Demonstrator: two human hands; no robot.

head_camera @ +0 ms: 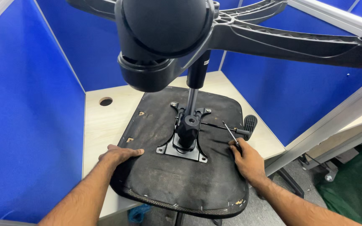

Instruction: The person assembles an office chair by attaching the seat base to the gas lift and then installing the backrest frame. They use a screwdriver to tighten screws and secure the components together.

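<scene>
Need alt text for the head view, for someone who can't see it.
An upturned black office chair seat lies on a pale wooden desk, its wheeled base overhead. The left hand rests flat on the seat; the right hand holds a thin screwdriver beside the black metal mounting plate.

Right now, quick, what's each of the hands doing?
Left hand: open, resting flat on the edge of the upturned chair seat, holding nothing.
Right hand: closed around a screwdriver.
</scene>
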